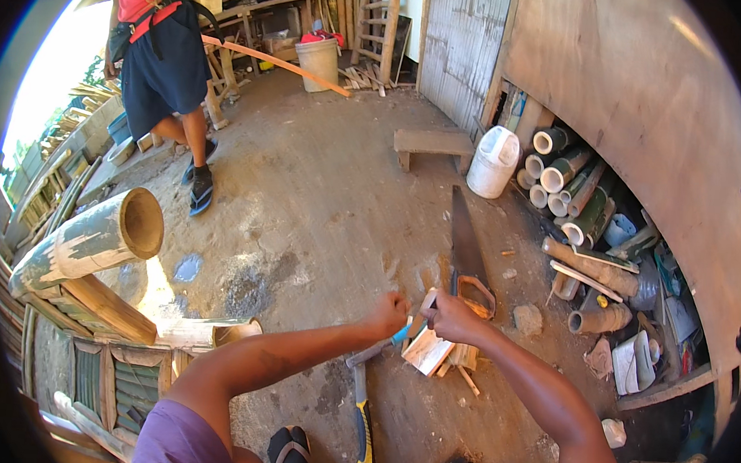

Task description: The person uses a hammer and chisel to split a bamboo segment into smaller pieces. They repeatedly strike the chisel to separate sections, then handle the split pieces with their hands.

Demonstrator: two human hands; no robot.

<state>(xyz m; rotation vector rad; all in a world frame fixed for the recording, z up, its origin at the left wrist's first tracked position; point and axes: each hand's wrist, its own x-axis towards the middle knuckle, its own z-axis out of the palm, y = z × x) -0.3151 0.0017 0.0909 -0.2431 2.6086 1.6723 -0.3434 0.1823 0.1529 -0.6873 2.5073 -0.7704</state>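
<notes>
My left hand (387,314) is closed in a fist in front of me, with a small bright blue piece (400,334) showing just under it. What the fist holds is mostly hidden. Close by on its right, my right hand (452,318) grips a short flat piece of wood (420,313), tilted upward. Beneath both hands lie split wood blocks (428,352) on the ground. A hammer (362,415) with a yellow and black handle rests between my feet and the wood. Beyond my right hand lies a handsaw (468,245), its blade pointing away.
At the left, a thick bamboo tube (85,246) rests on a wooden support. Cut bamboo tubes (566,170) are stacked at the right beside a white container (493,164) and a low bench (432,142). Another person (166,61) stands at the far left near a long orange strip (275,61).
</notes>
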